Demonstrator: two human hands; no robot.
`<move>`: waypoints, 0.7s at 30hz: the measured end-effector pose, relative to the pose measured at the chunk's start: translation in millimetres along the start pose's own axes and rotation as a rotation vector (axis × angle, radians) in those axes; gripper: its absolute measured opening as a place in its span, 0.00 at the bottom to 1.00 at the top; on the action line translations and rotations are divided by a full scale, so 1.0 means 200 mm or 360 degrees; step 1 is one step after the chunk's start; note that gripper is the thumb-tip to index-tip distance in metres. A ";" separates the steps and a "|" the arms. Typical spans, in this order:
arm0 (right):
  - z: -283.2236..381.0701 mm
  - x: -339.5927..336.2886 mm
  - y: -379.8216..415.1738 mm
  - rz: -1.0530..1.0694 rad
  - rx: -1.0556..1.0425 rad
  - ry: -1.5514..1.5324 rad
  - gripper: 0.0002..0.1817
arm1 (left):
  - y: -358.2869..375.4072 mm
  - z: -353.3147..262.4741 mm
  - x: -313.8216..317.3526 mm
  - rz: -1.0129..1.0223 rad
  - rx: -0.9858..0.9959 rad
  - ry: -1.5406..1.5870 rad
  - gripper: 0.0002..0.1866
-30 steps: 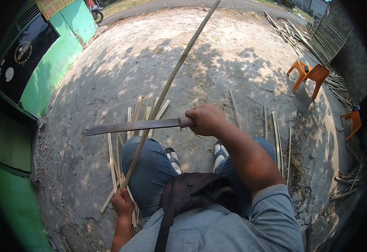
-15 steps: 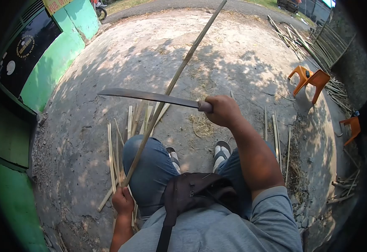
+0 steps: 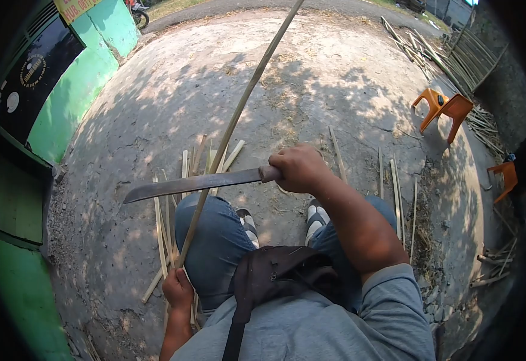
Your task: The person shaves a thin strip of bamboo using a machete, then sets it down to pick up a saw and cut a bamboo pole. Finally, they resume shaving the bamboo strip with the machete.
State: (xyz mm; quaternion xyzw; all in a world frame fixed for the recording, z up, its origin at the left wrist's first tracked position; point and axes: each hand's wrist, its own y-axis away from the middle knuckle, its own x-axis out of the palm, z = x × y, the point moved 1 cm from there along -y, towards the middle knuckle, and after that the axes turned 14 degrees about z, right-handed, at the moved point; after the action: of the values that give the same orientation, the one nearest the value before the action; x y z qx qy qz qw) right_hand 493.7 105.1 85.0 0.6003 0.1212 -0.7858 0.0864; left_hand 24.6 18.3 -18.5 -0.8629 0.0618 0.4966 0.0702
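My right hand [image 3: 301,168] is closed round the short handle of a machete [image 3: 215,181], whose long blade reaches left across a bamboo strip [image 3: 243,99]. Near its lower end, by my left knee, my left hand [image 3: 178,287] grips that strip. From there it slants up and away past the top edge of the view. The blade overlaps the strip a little beyond my left knee. Several pale split strips [image 3: 159,222] lie on the ground beside and beyond my left leg.
More strips [image 3: 396,195] lie right of my right leg. An orange plastic chair [image 3: 440,111] stands at right, with bamboo poles [image 3: 419,51] and a slatted panel [image 3: 473,60] behind it. A green wall [image 3: 70,114] runs along the left. A black bag [image 3: 281,274] rests on my lap.
My right hand and the machete have moved nearer to me and left, down along the strip. The strip's far end has swung slightly left. My left hand has stayed nearly still.
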 end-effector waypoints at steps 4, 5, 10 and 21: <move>0.00 -0.02 0.00 0.0015 0.0025 0.0054 0.06 | -0.01 0.02 0.00 0.0002 0.0006 -0.0017 0.33; -0.01 -0.03 0.01 0.0003 0.0033 0.0062 0.06 | -0.01 0.01 0.00 -0.0001 0.0010 -0.0018 0.32; -0.11 -0.02 0.03 -0.0086 0.0060 0.0009 0.09 | -0.01 0.01 0.00 -0.0048 0.0043 0.0006 0.32; -0.11 -0.12 0.05 -0.0101 0.0117 0.0093 0.06 | 0.00 0.06 -0.01 0.0047 -0.0021 -0.0031 0.34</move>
State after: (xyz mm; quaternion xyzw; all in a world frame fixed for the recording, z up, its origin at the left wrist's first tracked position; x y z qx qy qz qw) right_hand 523.2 102.8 101.5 0.6217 0.1138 -0.7741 0.0357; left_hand 14.3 21.2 -22.8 -0.8574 0.0706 0.5064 0.0579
